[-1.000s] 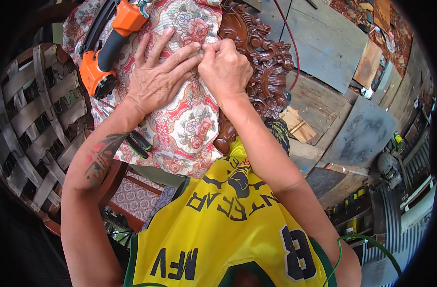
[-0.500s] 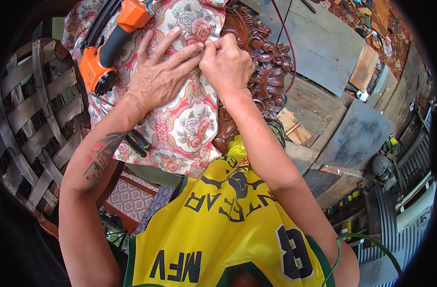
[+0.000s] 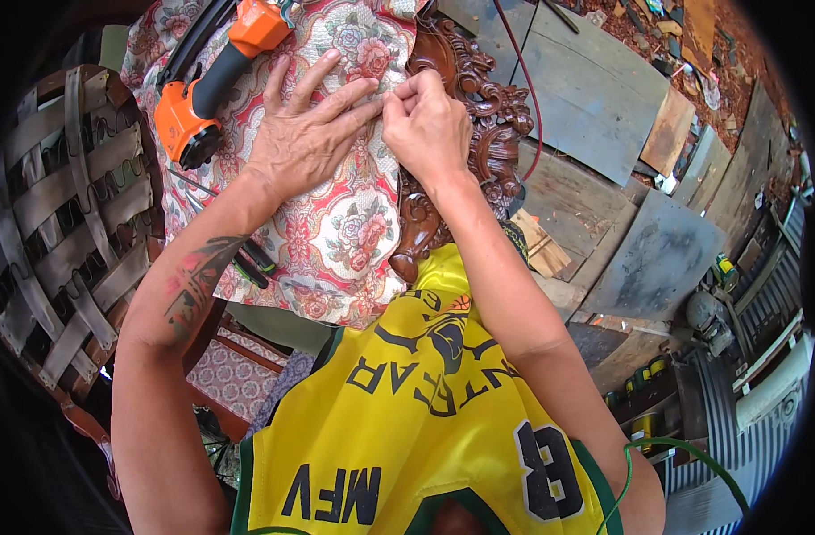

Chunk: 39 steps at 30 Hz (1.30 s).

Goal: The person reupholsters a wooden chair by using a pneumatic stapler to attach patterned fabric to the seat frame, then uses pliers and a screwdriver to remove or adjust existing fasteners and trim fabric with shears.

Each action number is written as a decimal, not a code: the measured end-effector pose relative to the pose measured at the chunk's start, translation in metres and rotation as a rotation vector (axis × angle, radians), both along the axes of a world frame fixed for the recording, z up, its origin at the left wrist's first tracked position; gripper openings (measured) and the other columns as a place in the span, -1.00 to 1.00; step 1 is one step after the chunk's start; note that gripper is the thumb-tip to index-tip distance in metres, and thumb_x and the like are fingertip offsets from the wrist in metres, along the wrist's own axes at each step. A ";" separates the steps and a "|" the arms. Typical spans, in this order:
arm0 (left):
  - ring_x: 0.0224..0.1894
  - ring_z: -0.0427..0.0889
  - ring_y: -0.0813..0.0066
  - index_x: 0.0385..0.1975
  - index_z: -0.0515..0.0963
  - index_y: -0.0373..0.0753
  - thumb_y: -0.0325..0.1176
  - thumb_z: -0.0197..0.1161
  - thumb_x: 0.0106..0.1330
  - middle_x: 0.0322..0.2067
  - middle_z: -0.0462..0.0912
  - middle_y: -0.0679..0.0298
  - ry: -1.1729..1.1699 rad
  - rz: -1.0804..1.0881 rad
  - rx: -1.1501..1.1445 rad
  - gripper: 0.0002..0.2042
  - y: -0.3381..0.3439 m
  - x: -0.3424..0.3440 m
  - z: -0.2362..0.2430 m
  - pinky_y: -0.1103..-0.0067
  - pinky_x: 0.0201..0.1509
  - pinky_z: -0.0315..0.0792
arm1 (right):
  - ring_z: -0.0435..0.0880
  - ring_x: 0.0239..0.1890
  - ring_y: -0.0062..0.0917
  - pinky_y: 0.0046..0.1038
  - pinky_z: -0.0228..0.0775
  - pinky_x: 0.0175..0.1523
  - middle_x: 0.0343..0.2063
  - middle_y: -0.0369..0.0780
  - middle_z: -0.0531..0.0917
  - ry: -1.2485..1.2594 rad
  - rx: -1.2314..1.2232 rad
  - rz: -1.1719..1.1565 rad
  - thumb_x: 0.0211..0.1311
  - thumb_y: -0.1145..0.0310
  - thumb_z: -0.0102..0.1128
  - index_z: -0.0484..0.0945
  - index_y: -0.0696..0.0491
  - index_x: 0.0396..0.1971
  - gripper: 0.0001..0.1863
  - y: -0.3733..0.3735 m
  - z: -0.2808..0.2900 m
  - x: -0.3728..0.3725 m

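My left hand (image 3: 309,134) lies spread and open on floral red-and-white fabric (image 3: 354,241). Beside it, at the fabric's right edge along the carved dark wooden frame (image 3: 488,134), my right hand (image 3: 425,129) is closed in a pinch; whatever is between its fingertips is hidden. An orange-and-black pneumatic-looking tool (image 3: 189,125) lies on the fabric left of my left hand. Another slim green-and-black tool (image 3: 251,267) is partly covered by my left forearm.
A chair frame with woven webbing and springs (image 3: 64,223) stands at left. Wooden boards and sheets (image 3: 595,107) cover ground at right, with a red hose (image 3: 537,116), scattered debris (image 3: 697,80), and machinery (image 3: 706,316) near corrugated metal. A patterned upholstered piece (image 3: 233,374) is below.
My right hand's pinched fingertips have shifted slightly down and toward the right. My left hand stays spread on the fabric, with little movement.
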State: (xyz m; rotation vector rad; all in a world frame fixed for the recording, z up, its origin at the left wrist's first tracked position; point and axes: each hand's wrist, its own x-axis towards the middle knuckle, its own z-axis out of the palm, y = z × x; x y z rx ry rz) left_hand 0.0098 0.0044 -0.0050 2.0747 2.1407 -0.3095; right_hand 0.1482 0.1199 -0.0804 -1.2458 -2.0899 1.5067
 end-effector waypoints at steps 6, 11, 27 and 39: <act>0.63 -0.02 0.28 0.26 0.56 0.28 -0.11 0.29 0.35 0.40 0.41 0.63 -0.003 -0.011 0.022 -0.56 0.000 -0.002 -0.002 -0.06 0.64 -0.38 | 0.78 -0.47 -0.04 0.01 0.59 -0.31 -0.57 -0.05 0.74 0.008 0.082 0.023 0.22 0.22 0.35 0.60 -0.01 -0.41 -0.82 -0.002 -0.005 -0.006; 0.63 -0.02 0.27 0.26 0.56 0.28 -0.11 0.28 0.35 0.42 0.38 0.64 -0.005 -0.014 0.030 -0.56 0.000 -0.002 -0.004 -0.05 0.65 -0.39 | 0.78 -0.47 -0.04 0.01 0.60 -0.31 -0.59 -0.05 0.74 -0.005 0.084 -0.111 0.21 0.18 0.35 0.63 -0.03 -0.45 -0.81 -0.010 -0.010 -0.009; 0.58 0.18 0.26 0.22 0.56 -0.04 -0.14 0.32 0.42 0.34 0.49 0.37 -0.121 0.086 0.167 -0.60 -0.002 -0.002 -0.004 0.04 0.69 -0.17 | 0.79 -0.36 0.00 0.01 0.61 -0.17 -0.50 -0.02 0.77 -0.119 -0.120 -0.174 0.15 0.19 0.31 0.69 -0.02 -0.42 -0.83 0.000 0.003 -0.014; 0.51 0.31 0.29 0.08 0.70 0.03 -0.25 0.39 0.34 0.22 0.60 0.44 -0.156 0.024 0.173 -0.69 -0.005 -0.002 -0.003 0.03 0.69 -0.11 | 0.81 -0.31 -0.09 -0.08 0.61 -0.10 -0.45 -0.09 0.80 -0.129 -0.213 -0.162 0.16 0.16 0.36 0.73 -0.01 -0.39 -0.79 0.005 0.009 -0.012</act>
